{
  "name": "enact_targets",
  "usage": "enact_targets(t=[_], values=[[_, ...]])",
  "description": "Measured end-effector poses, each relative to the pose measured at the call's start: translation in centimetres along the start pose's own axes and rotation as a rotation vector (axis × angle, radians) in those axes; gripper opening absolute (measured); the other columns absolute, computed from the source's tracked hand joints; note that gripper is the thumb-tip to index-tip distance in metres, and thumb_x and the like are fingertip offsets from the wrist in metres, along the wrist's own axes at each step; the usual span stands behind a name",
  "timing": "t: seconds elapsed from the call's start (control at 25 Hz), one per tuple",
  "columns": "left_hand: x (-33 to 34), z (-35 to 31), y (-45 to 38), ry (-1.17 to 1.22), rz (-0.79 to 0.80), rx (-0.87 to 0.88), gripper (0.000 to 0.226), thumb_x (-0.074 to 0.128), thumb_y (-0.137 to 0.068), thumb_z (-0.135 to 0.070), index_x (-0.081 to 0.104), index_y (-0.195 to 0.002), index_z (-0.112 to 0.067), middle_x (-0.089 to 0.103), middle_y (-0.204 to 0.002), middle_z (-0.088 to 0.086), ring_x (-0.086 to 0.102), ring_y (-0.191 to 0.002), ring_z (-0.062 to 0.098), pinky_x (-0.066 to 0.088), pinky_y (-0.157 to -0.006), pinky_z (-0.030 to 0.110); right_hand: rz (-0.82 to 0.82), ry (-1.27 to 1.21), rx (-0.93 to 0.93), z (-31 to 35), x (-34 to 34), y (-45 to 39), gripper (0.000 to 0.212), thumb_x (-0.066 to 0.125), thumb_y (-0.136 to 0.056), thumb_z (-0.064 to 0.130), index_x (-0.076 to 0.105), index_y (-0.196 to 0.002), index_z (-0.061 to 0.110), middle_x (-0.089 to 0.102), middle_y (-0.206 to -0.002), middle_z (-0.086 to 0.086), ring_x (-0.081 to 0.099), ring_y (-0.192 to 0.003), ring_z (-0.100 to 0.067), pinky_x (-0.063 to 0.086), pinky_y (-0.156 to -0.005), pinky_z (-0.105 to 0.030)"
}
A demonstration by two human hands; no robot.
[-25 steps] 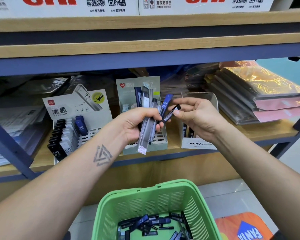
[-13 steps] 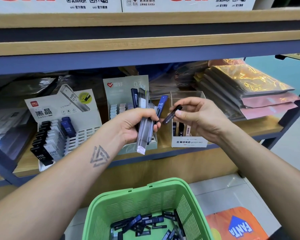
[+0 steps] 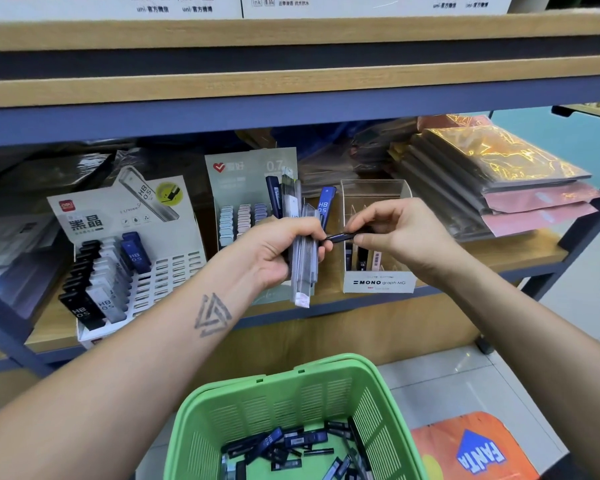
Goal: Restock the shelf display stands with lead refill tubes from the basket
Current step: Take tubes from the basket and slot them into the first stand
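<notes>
At frame centre, the left hand [image 3: 274, 251] grips a bundle of lead refill tubes [image 3: 303, 244]. The right hand [image 3: 395, 233] pinches one slim dark tube [image 3: 338, 236] beside it. A green basket [image 3: 257, 407] sits bottom centre.

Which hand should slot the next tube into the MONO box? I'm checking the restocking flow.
Probably the right hand: it already pinches a single black tube just above the MONO box, while the left hand grips a bundle of tubes.

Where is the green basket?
The basket sits at the bottom middle of the head view, below the hands and in front of the shelf.
</notes>
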State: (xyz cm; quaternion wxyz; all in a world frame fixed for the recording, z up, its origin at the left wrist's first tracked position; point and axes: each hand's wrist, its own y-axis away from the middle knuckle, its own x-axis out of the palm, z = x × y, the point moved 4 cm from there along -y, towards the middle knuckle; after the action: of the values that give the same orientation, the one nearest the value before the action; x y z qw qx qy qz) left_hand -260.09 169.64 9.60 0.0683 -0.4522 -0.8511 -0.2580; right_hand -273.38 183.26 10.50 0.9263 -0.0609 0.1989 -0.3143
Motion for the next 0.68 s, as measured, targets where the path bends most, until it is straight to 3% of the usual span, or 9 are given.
enact_targets(t=[0.28,0.4,0.48,0.68], values=[[0.1,0.1,0.0,-0.029,-0.08,0.084,0.013,0.064,-0.078,0.017,0.062,-0.086,0.006,0.067,-0.076,0.024,0.069,-0.063,0.027,0.057,-0.052,0.026,-0.051,0.002,0.01,-0.3,0.4,-0.1,0.024,0.074,-0.083,-0.009,0.076,-0.092,0.013,0.077,-0.095,-0.012,0.074,-0.084,-0.023,0.059,-0.083,-0.035],[0.2,0.1,0.0,-0.021,-0.077,0.094,0.016,0.064,-0.078,0.017,0.063,-0.092,0.008,0.069,-0.077,0.023,0.069,-0.064,0.027,0.057,-0.052,0.026,-0.03,-0.118,0.09,-0.9,0.7,-0.2,0.018,0.064,-0.093,-0.007,0.073,-0.1,0.007,0.075,-0.098,-0.02,0.075,-0.094,-0.03,0.059,-0.091,-0.038],[0.4,0.1,0.0,-0.025,-0.078,0.099,0.013,0.064,-0.078,0.017,0.063,-0.088,0.008,0.07,-0.079,0.025,0.069,-0.064,0.028,0.057,-0.053,0.027,-0.028,-0.167,0.121,-0.7,0.5,-0.2,0.016,0.061,-0.096,-0.006,0.068,-0.104,0.005,0.076,-0.095,-0.019,0.075,-0.094,-0.03,0.06,-0.089,-0.037],[0.4,0.2,0.0,-0.046,-0.078,0.102,0.012,0.064,-0.077,0.016,0.063,-0.085,0.008,0.068,-0.088,0.027,0.068,-0.065,0.025,0.057,-0.055,0.026,-0.17,0.08,0.074,0.1,-2.6,-0.5,0.016,0.078,-0.083,-0.001,0.075,-0.097,0.007,0.077,-0.085,-0.011,0.077,-0.081,-0.023,0.062,-0.081,-0.038]])
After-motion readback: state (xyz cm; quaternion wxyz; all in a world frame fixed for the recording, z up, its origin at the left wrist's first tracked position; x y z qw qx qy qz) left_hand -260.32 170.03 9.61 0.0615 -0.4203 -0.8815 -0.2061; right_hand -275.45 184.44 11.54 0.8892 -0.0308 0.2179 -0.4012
